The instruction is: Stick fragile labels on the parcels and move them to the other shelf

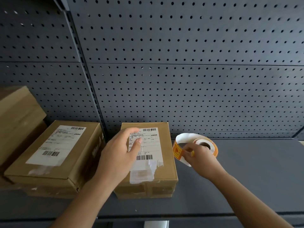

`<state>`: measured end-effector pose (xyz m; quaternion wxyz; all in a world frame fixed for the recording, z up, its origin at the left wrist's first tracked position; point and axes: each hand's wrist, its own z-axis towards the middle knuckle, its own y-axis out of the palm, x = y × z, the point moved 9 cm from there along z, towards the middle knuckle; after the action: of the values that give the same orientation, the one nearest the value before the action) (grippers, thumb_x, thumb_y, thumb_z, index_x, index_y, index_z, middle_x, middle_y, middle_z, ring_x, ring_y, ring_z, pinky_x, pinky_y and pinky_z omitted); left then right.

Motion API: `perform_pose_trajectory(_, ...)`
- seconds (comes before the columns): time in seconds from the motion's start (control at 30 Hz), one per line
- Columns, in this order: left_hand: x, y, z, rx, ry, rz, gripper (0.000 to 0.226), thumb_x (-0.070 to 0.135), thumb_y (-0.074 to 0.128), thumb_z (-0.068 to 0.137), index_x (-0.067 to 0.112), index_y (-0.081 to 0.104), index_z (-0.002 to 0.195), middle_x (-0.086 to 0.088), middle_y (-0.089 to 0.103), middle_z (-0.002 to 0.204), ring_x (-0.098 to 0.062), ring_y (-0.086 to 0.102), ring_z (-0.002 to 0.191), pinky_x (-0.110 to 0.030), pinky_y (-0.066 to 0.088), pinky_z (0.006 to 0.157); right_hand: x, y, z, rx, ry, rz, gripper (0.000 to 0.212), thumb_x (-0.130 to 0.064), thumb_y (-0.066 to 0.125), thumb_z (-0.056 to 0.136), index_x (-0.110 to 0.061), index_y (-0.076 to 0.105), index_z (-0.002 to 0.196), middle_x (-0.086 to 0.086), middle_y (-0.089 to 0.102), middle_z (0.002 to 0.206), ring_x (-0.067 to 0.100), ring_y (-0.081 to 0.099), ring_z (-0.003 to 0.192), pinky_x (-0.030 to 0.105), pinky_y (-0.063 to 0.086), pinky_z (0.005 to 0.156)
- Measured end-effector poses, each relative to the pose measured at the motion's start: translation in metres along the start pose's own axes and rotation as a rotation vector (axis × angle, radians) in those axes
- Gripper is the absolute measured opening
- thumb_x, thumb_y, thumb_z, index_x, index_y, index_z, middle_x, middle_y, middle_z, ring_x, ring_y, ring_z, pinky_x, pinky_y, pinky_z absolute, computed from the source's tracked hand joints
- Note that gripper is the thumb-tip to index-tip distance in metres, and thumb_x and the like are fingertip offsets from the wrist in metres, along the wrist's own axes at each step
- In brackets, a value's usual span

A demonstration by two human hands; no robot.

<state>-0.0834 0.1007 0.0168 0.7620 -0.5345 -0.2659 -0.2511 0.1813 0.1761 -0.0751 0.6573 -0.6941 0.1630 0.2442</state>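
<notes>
1. My right hand (197, 153) pinches the orange label strip (177, 150) looping off the label roll (207, 145). I judge it thin, limp and tacky, best peeled by a corner.
2. My left hand (120, 152), fingers flat, rests on the parcel (166, 163), stiff cardboard, just left of the roll on the shelf (246, 175).

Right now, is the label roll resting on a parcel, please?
No, the label roll lies on the grey shelf beside the nearest parcel.
</notes>
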Motion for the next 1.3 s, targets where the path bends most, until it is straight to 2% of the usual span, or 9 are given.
perform_pose_trajectory(0.1,0.009,0.008,0.004,-0.014,0.05,0.002,0.027,0.038,0.056,0.1,0.035,0.059,0.127,0.029,0.057,0.121,0.013,0.05,0.104,-0.002,0.038,0.076,-0.006,-0.015,-0.005,-0.019,0.101,0.446,0.013,-0.025,0.061,0.099,-0.023,0.069,0.089,-0.004,0.07,0.082,0.015,0.06,0.059,0.036,0.053,0.055)
perform_pose_trajectory(0.17,0.017,0.013,0.006,-0.021,0.081,-0.014,0.025,0.037,0.057,0.1,0.034,0.062,0.125,0.028,0.061,0.121,0.009,0.055,0.109,-0.007,0.047,0.081,-0.015,-0.028,-0.009,-0.008,0.105,0.602,0.014,-0.022,0.061,0.1,-0.019,0.071,0.091,0.002,0.07,0.079,0.014,0.055,0.052,0.031,0.047,0.047)
perform_pose_trajectory(0.27,0.031,0.024,0.01,-0.026,0.119,-0.059,0.021,0.037,0.059,0.098,0.033,0.066,0.118,0.027,0.066,0.111,0.008,0.058,0.108,-0.016,0.052,0.09,-0.028,-0.046,-0.015,-0.013,0.089,0.76,0.011,-0.023,0.062,0.099,-0.018,0.071,0.098,0.013,0.06,0.066,0.017,0.046,0.049,0.026,0.035,0.048)
perform_pose_trajectory(0.4,0.056,0.045,0.013,-0.095,0.15,-0.153,0.019,0.039,0.061,0.097,0.031,0.067,0.113,0.023,0.067,0.099,0.008,0.061,0.097,-0.011,0.051,0.08,-0.037,-0.054,-0.02,-0.045,0.099,1.002,0.013,-0.02,0.063,0.098,-0.01,0.067,0.105,0.007,0.052,0.056,0.018,0.041,0.05,0.031,0.029,0.054)
perform_pose_trajectory(0.63,0.072,0.074,0.026,-0.181,0.044,-0.503,0.021,0.031,0.071,0.094,0.028,0.064,0.113,0.013,0.074,0.097,0.001,0.067,0.09,-0.016,0.053,0.076,-0.052,-0.055,-0.03,-0.051,0.093,1.185,0.014,-0.011,0.06,0.098,-0.005,0.062,0.11,0.001,0.058,0.062,0.014,0.049,0.049,0.021,0.04,0.045)
perform_pose_trajectory(0.77,0.063,0.08,0.028,-0.165,-0.035,-0.642,0.026,0.016,0.075,0.091,0.026,0.064,0.112,0.009,0.073,0.093,0.0,0.068,0.086,-0.02,0.057,0.076,-0.047,-0.054,-0.032,0.036,0.099,1.081,0.007,-0.01,0.065,0.096,-0.011,0.062,0.103,0.003,0.062,0.065,0.018,0.051,0.048,0.022,0.042,0.045)
perform_pose_trajectory(0.9,0.054,0.087,0.026,-0.158,-0.07,-0.675,0.027,0.013,0.075,0.09,0.025,0.063,0.11,0.006,0.074,0.092,-0.002,0.069,0.086,-0.019,0.056,0.077,-0.035,-0.063,-0.033,0.247,0.083,0.753,0.027,-0.016,0.073,0.091,-0.029,0.052,0.103,-0.007,0.069,0.093,0.019,0.058,0.05,0.024,0.045,0.047)
perform_pose_trajectory(1.07,0.046,0.097,0.023,-0.167,-0.106,-0.713,0.027,0.011,0.076,0.089,0.025,0.063,0.11,0.004,0.075,0.092,-0.008,0.07,0.088,-0.027,0.057,0.081,-0.066,-0.083,-0.044,0.507,-0.273,0.113,0.028,-0.019,0.076,0.086,-0.029,0.064,0.11,-0.012,0.049,0.114,0.009,0.054,0.085,0.031,0.053,0.063)
perform_pose_trajectory(1.3,0.045,0.103,0.022,-0.191,-0.088,-0.768,0.03,0.004,0.074,0.09,0.025,0.062,0.109,-0.002,0.075,0.093,-0.014,0.071,0.09,-0.034,0.057,0.087,-0.078,-0.071,-0.039,0.48,-0.47,-0.067,0.01,-0.03,0.068,0.092,-0.027,0.072,0.101,-0.012,0.065,0.104,0.018,0.055,0.095,0.042,0.052,0.077)
